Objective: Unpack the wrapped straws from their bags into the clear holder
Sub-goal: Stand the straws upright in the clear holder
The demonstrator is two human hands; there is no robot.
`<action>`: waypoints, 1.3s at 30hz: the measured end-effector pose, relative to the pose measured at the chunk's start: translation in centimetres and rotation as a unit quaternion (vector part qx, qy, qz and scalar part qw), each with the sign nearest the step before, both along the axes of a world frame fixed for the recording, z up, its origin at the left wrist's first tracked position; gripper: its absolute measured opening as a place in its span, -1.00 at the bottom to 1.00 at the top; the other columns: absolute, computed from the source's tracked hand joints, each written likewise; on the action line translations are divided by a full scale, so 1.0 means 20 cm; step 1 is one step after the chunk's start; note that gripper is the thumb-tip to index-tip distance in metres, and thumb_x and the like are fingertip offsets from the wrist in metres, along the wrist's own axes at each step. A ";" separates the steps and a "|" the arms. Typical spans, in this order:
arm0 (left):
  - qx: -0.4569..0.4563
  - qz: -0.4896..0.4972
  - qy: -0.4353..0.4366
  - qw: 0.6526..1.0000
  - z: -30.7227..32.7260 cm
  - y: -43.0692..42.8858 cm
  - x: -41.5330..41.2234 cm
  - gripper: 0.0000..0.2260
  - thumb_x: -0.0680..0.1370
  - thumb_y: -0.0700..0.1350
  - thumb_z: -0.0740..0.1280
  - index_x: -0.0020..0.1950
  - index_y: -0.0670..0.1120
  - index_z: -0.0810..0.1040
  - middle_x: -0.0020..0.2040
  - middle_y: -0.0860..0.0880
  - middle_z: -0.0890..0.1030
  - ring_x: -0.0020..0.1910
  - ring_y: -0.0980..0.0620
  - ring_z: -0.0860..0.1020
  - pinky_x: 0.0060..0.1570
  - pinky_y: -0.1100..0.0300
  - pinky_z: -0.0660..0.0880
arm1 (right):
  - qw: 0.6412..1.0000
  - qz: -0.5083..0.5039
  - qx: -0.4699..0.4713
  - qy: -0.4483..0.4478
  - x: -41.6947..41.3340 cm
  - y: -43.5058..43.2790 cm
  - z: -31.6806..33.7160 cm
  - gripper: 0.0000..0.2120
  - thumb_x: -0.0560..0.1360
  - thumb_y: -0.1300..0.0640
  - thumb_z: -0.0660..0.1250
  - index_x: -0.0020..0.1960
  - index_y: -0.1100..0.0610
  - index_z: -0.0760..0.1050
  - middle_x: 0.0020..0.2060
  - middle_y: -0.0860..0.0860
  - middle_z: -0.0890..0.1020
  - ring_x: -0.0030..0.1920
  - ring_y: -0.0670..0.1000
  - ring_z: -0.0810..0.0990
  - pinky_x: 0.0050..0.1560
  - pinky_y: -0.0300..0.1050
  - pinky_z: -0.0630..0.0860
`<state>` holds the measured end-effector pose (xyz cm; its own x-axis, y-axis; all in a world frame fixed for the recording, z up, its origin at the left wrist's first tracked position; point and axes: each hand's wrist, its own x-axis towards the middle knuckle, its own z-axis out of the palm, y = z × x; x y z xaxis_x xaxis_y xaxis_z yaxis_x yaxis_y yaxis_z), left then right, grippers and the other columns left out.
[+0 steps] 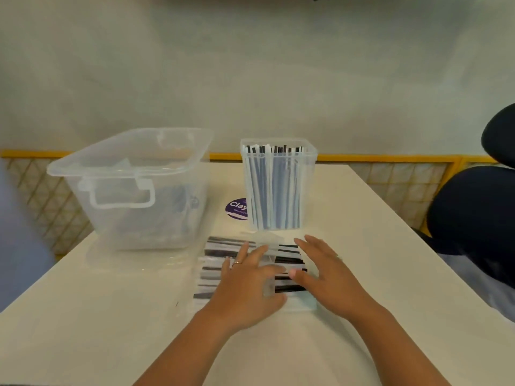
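Fingers of the left hand [245, 285] are laid straight and close together on top of a clear bag [207, 277] of wrapped straws [289, 259], so its grip is flat and pinches nothing; a ring [236, 263] is worn on one finger. The right hand [331, 277] is held at the bag's right end with its grip fanned wide and the thumb tip touching the plastic; whether its other fingers touch the bag cannot be told through the blur.

The bag is laid flat on the desk [111, 330], just in front of the clear holder [308, 174], with the black and white straws inside it lying crosswise. More of the same straws are stood upright inside the holder, packed close, their tops just below its rim.

A purple sticker [237, 208] is stuck to the desk at the holder's left and is partly hidden by it. Further left of the holder a large clear bin [125, 218] is set, open at the top, with something pale seen only dimly through its wall. Behind the holder a yellow rail [362, 157] is seen past the desk's far edge, and well to the holder's right a dark chair [479, 218] is seen
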<state>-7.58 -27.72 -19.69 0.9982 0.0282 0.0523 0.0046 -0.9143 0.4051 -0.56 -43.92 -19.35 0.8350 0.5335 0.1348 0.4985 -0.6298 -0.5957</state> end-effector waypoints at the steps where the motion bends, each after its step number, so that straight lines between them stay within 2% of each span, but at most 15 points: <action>1: 0.005 0.006 0.002 1.000 -0.02 -0.01 -0.01 -0.58 0.52 0.15 0.26 0.38 0.25 0.33 0.55 0.14 -0.05 0.52 0.00 -0.25 0.46 -0.14 -0.23 | 1.000 0.010 -0.006 0.001 -0.01 -0.01 -0.02 -0.40 0.53 -0.10 0.24 0.49 -0.08 0.09 0.50 -0.13 0.08 0.51 -0.12 -0.03 0.43 -0.24 -0.03; 3: 0.011 0.019 0.010 1.000 -0.06 -0.02 -0.03 -0.57 0.52 0.15 0.25 0.39 0.23 0.33 0.55 0.12 -0.07 0.52 -0.01 -0.25 0.47 -0.14 -0.21 | 0.999 0.029 -0.027 0.008 -0.04 -0.02 -0.06 -0.37 0.51 -0.06 0.29 0.49 -0.07 0.09 0.50 -0.13 0.10 0.49 -0.14 0.01 0.38 -0.32 -0.02; 6: 0.011 0.033 0.029 0.999 -0.09 -0.04 -0.03 -0.51 0.50 0.15 0.28 0.41 0.20 0.29 0.56 0.09 -0.12 0.52 -0.04 -0.24 0.47 -0.14 -0.16 | 0.996 0.045 -0.080 0.010 -0.07 -0.03 -0.11 -0.34 0.50 -0.07 0.29 0.50 -0.06 0.07 0.51 -0.14 0.05 0.50 -0.13 -0.02 0.45 -0.24 -0.02; 9: 0.004 0.036 0.049 0.998 -0.09 -0.04 -0.01 -0.45 0.47 0.13 0.32 0.44 0.18 0.26 0.55 0.07 -0.16 0.52 -0.07 -0.23 0.47 -0.16 -0.06 | 0.991 0.051 -0.125 -0.009 -0.09 -0.04 -0.13 -0.36 0.51 -0.06 0.27 0.50 -0.03 0.08 0.51 -0.12 0.07 0.51 -0.12 0.00 0.43 -0.26 0.01; 11: 0.009 0.028 0.064 0.997 -0.08 -0.04 -0.01 -0.43 0.46 0.11 0.34 0.44 0.17 0.25 0.55 0.06 -0.18 0.52 -0.09 -0.22 0.46 -0.19 -0.03 | 0.989 0.054 -0.135 -0.029 -0.09 -0.03 -0.13 -0.41 0.51 -0.04 0.26 0.49 -0.01 0.15 0.49 -0.10 0.16 0.48 -0.08 0.11 0.40 -0.27 0.10; 14: 0.011 0.026 0.081 0.996 -0.07 -0.05 0.01 -0.44 0.45 0.04 0.34 0.43 0.16 0.28 0.55 0.05 -0.18 0.53 -0.09 -0.20 0.45 -0.19 0.00 | 0.987 0.058 -0.139 -0.060 -0.09 -0.01 -0.13 -0.52 0.52 0.03 0.24 0.42 -0.01 0.27 0.36 -0.09 0.35 0.34 -0.02 0.34 0.29 -0.21 0.30; 19: 0.015 0.031 0.065 0.997 -0.04 -0.08 0.04 -0.60 0.45 -0.11 0.33 0.29 0.01 0.44 0.56 0.01 -0.08 0.53 -0.07 -0.10 0.43 -0.13 0.14 | 0.983 0.063 -0.144 -0.098 -0.07 -0.01 -0.13 -0.57 0.53 0.18 0.18 0.40 0.00 0.33 0.26 -0.02 0.45 0.24 0.03 0.43 0.18 -0.17 0.35; 22: 0.044 0.028 0.032 0.998 -0.03 -0.09 0.04 -0.67 0.47 -0.15 0.29 0.24 -0.05 0.49 0.55 0.01 0.00 0.52 -0.06 -0.01 0.41 -0.04 0.20 | 0.985 0.062 -0.120 -0.105 -0.06 -0.02 -0.12 -0.62 0.53 0.20 0.18 0.33 0.02 0.42 0.14 0.01 0.53 0.14 0.03 0.49 0.06 -0.20 0.35; 25: 0.058 0.025 -0.001 0.998 -0.04 -0.09 0.05 -0.68 0.49 -0.16 0.28 0.24 -0.05 0.53 0.54 0.01 0.08 0.49 -0.06 0.10 0.36 0.05 0.27 | 0.993 0.048 -0.055 -0.094 -0.05 -0.04 -0.13 -0.67 0.50 0.24 0.24 0.23 0.06 0.53 0.04 0.02 0.59 0.05 0.03 0.54 -0.05 -0.27 0.36; 27: 0.060 0.022 -0.008 0.998 -0.04 -0.09 0.05 -0.70 0.50 -0.15 0.29 0.23 -0.05 0.54 0.52 0.03 0.13 0.47 -0.06 0.15 0.33 0.07 0.29 | 0.997 0.029 -0.015 -0.073 -0.05 -0.05 -0.13 -0.67 0.48 0.27 0.27 0.22 0.08 0.54 0.05 0.00 0.61 0.05 0.00 0.55 -0.03 -0.34 0.35; 31: 0.080 0.016 -0.007 0.997 -0.01 -0.09 0.07 -0.70 0.50 -0.09 0.30 0.23 -0.02 0.56 0.49 0.09 0.24 0.42 -0.04 0.23 0.36 0.07 0.25 | 0.998 -0.001 0.045 -0.040 -0.03 -0.09 -0.13 -0.66 0.44 0.31 0.31 0.18 0.08 0.57 0.00 -0.01 0.63 -0.04 -0.01 0.57 0.07 -0.23 0.47; 33: 0.101 0.020 -0.012 0.995 0.00 -0.09 0.09 -0.71 0.49 -0.05 0.30 0.21 0.02 0.58 0.45 0.12 0.32 0.39 -0.01 0.28 0.38 0.01 0.20 | 0.997 -0.012 0.079 -0.012 -0.03 -0.10 -0.11 -0.63 0.42 0.37 0.28 0.17 0.09 0.57 -0.05 -0.06 0.60 -0.06 -0.06 0.56 0.06 -0.33 0.45; 35: 0.108 0.031 -0.014 0.994 0.00 -0.09 0.11 -0.69 0.47 -0.02 0.31 0.21 0.05 0.57 0.40 0.13 0.40 0.38 0.01 0.29 0.40 -0.03 0.15 | 0.994 -0.009 0.109 0.018 -0.03 -0.12 -0.10 -0.54 0.39 0.44 0.21 0.18 0.07 0.55 -0.04 -0.08 0.57 -0.03 -0.08 0.54 0.10 -0.36 0.43; 37: 0.109 0.036 -0.007 0.993 0.02 -0.09 0.12 -0.67 0.47 -0.01 0.31 0.24 0.06 0.55 0.39 0.13 0.41 0.39 0.00 0.28 0.41 -0.08 0.09 | 0.988 -0.010 0.143 0.061 -0.02 -0.12 -0.09 -0.46 0.38 0.47 0.16 0.19 0.00 0.50 0.06 -0.08 0.55 0.08 -0.06 0.50 0.13 -0.34 0.39; 39: 0.107 0.038 0.000 0.993 0.06 -0.11 0.12 -0.70 0.49 -0.01 0.31 0.21 0.05 0.57 0.42 0.15 0.37 0.42 -0.02 0.23 0.42 -0.16 -0.01 | 0.967 -0.026 0.208 0.142 0.00 -0.13 -0.08 -0.49 0.38 0.39 0.15 0.21 -0.04 0.46 0.17 -0.08 0.51 0.21 -0.07 0.44 0.14 -0.30 0.30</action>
